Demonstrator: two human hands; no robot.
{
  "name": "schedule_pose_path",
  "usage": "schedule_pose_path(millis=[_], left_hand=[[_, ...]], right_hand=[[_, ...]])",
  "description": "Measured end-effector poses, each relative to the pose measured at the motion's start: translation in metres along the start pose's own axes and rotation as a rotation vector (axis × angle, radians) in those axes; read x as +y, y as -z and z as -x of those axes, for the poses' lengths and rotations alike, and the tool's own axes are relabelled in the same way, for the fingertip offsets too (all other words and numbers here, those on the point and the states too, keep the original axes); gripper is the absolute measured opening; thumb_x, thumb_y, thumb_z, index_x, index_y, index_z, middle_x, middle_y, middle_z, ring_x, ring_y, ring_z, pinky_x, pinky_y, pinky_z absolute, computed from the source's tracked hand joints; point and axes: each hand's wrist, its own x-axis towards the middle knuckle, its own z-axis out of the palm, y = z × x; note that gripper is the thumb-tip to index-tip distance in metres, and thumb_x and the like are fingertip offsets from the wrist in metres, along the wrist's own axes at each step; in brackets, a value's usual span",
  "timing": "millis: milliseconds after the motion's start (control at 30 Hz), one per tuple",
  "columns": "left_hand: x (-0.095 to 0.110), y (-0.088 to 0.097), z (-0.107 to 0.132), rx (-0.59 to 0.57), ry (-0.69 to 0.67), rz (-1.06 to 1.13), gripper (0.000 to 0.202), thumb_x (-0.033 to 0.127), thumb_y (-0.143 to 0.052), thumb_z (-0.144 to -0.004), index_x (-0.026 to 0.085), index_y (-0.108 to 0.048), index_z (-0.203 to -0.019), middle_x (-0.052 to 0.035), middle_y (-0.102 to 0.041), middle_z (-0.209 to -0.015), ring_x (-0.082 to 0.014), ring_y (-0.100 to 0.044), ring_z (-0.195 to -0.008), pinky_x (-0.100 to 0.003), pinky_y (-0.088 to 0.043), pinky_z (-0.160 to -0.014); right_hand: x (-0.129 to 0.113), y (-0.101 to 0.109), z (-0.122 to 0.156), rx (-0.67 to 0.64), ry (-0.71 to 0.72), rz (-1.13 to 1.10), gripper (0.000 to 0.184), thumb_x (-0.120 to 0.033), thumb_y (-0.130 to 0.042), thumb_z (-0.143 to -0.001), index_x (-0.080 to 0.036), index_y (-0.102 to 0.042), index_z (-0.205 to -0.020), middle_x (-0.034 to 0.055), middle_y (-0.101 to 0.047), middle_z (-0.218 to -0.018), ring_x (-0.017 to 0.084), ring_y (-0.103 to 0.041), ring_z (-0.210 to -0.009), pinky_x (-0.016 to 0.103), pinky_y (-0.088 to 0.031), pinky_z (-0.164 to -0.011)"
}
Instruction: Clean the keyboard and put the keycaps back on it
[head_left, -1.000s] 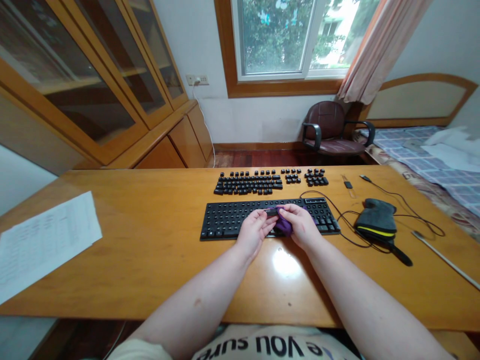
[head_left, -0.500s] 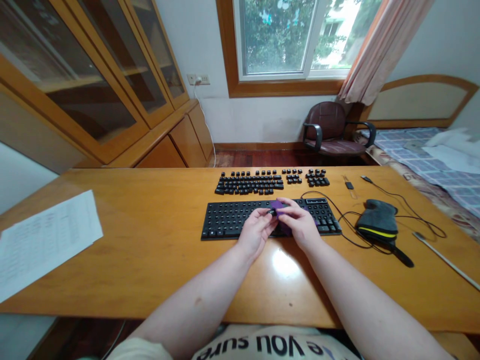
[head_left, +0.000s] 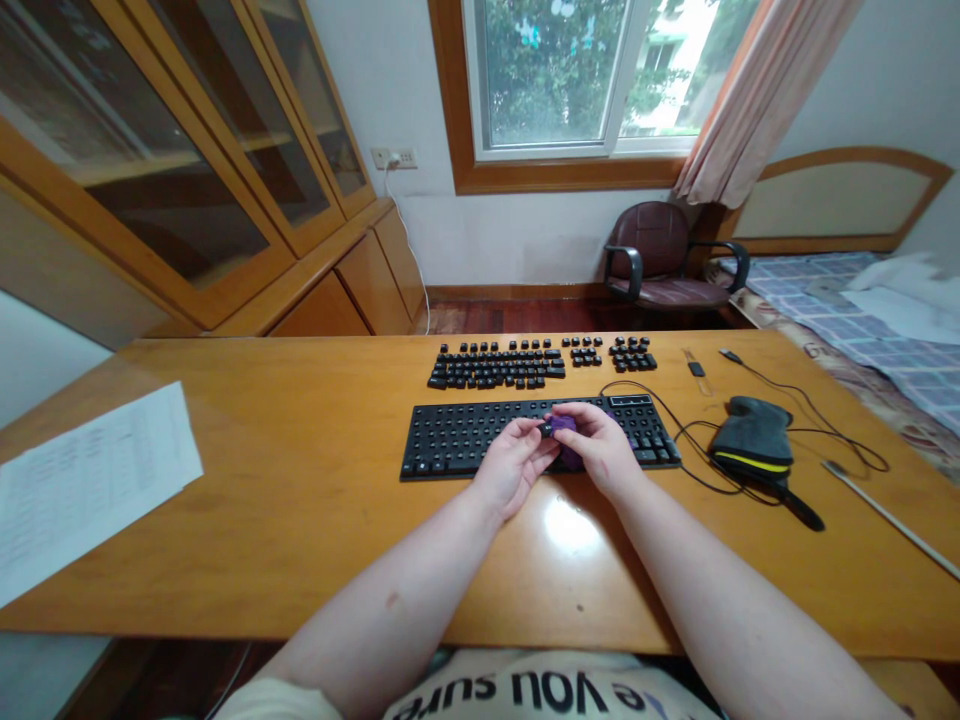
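Over a black keyboard (head_left: 450,440) stripped of its keycaps, my two hands meet. My left hand (head_left: 514,462) pinches a small black keycap (head_left: 546,430) between thumb and fingertips. A bunched purple cloth (head_left: 570,452) is gripped in my right hand (head_left: 600,445), its fold pressed against the keycap. Part of the cloth is hidden behind my fingers. Beyond the keyboard, loose black keycaps (head_left: 495,368) lie in rows that follow a keyboard layout.
To the right are a grey and black brush-like tool (head_left: 752,440), a black cable (head_left: 840,400), a keycap puller (head_left: 697,369) and a thin white stick (head_left: 892,515). Printed sheets (head_left: 97,490) lie at the left. A chair (head_left: 652,255) stands beyond the desk.
The purple cloth, spread flatter and raised before, is now bunched around the keycap under my right fingers. My left hand stays nearly in place.
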Motion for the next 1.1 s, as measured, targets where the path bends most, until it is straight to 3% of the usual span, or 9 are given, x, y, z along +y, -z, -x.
schedule_pose_path(millis=[100, 200, 300, 433, 567, 667, 767, 900, 1100], left_hand=[[-0.002, -0.002, 0.001, 0.004, 0.025, 0.003, 0.028, 0.018, -0.076, -0.066, 0.015, -0.054, -0.083, -0.0026, -0.067, -0.085, -0.0113, -0.065, -0.075, -0.031, -0.048, -0.086], [-0.003, -0.001, 0.0, 0.01, 0.024, 0.001, 0.026, 0.016, -0.074, -0.067, 0.015, -0.054, -0.082, -0.0018, -0.066, -0.083, -0.0098, -0.064, -0.074, -0.028, -0.049, -0.084], [-0.003, 0.0, 0.0, 0.004, 0.041, -0.005, 0.023, 0.015, -0.073, -0.069, 0.014, -0.053, -0.081, -0.0024, -0.066, -0.084, -0.0103, -0.064, -0.075, -0.028, -0.048, -0.085], [-0.001, 0.002, -0.001, -0.01, 0.036, 0.034, 0.023, 0.015, -0.072, -0.071, 0.016, -0.052, -0.083, -0.0027, -0.067, -0.088, -0.013, -0.065, -0.083, -0.032, -0.047, -0.089], [0.002, 0.0, -0.001, -0.005, 0.018, 0.06, 0.019, 0.015, -0.067, -0.075, 0.017, -0.053, -0.086, -0.0034, -0.067, -0.089, -0.0137, -0.066, -0.085, -0.032, -0.047, -0.091], [0.005, -0.002, -0.001, -0.012, 0.005, 0.068, 0.022, 0.013, -0.065, -0.075, 0.018, -0.055, -0.094, -0.0052, -0.068, -0.093, -0.0146, -0.066, -0.089, -0.031, -0.046, -0.091], [0.006, -0.003, -0.001, -0.038, -0.009, 0.08, 0.032, 0.007, -0.066, -0.072, 0.018, -0.058, -0.102, -0.0059, -0.068, -0.1, -0.0147, -0.065, -0.092, -0.029, -0.045, -0.092], [0.004, -0.003, -0.002, 0.023, -0.02, 0.063, 0.026, 0.001, -0.067, -0.067, 0.013, -0.065, -0.09, -0.0046, -0.069, -0.09, -0.0118, -0.066, -0.082, -0.023, -0.049, -0.082], [0.002, -0.003, -0.003, 0.117, -0.027, 0.091, 0.008, 0.008, -0.066, -0.074, 0.01, -0.066, -0.082, -0.0057, -0.068, -0.08, -0.0094, -0.064, -0.07, -0.019, -0.051, -0.07]], right_hand=[[0.0, -0.001, 0.001, 0.005, -0.009, 0.011, 0.047, -0.022, -0.08, -0.054, -0.024, -0.065, -0.098, 0.0007, -0.069, -0.085, 0.017, -0.064, -0.081, 0.037, -0.048, -0.082], [0.0, -0.002, 0.002, 0.016, 0.009, 0.055, 0.05, -0.02, -0.081, -0.052, -0.024, -0.064, -0.099, 0.0, -0.068, -0.085, 0.017, -0.063, -0.08, 0.036, -0.048, -0.082], [0.001, -0.003, 0.003, 0.029, 0.017, 0.102, 0.043, -0.022, -0.08, -0.054, -0.023, -0.065, -0.094, 0.001, -0.068, -0.086, 0.018, -0.063, -0.081, 0.036, -0.049, -0.082], [0.001, -0.003, 0.003, 0.012, 0.04, 0.103, 0.026, -0.028, -0.072, -0.067, -0.023, -0.066, -0.091, 0.0027, -0.069, -0.092, 0.019, -0.063, -0.088, 0.037, -0.047, -0.086], [0.002, -0.001, 0.001, -0.006, 0.062, 0.067, 0.024, -0.029, -0.069, -0.071, -0.024, -0.066, -0.095, 0.0032, -0.068, -0.099, 0.019, -0.062, -0.094, 0.037, -0.046, -0.09], [0.004, 0.001, -0.001, 0.141, 0.088, 0.055, 0.025, -0.027, -0.072, -0.068, -0.023, -0.066, -0.092, 0.003, -0.067, -0.097, 0.019, -0.061, -0.092, 0.038, -0.045, -0.09], [0.006, 0.001, -0.001, 0.231, 0.167, 0.041, 0.01, -0.026, -0.073, -0.066, -0.022, -0.066, -0.072, 0.0026, -0.065, -0.095, 0.019, -0.06, -0.093, 0.037, -0.045, -0.09], [0.006, -0.003, 0.004, 0.112, 0.219, 0.106, 0.008, -0.021, -0.075, -0.063, -0.023, -0.068, -0.066, 0.0041, -0.061, -0.107, 0.021, -0.056, -0.103, 0.039, -0.042, -0.093], [0.01, -0.006, 0.008, 0.123, 0.299, 0.204, 0.011, -0.019, -0.075, -0.063, -0.026, -0.071, -0.071, 0.0053, -0.063, -0.11, 0.023, -0.056, -0.106, 0.043, -0.042, -0.094]])
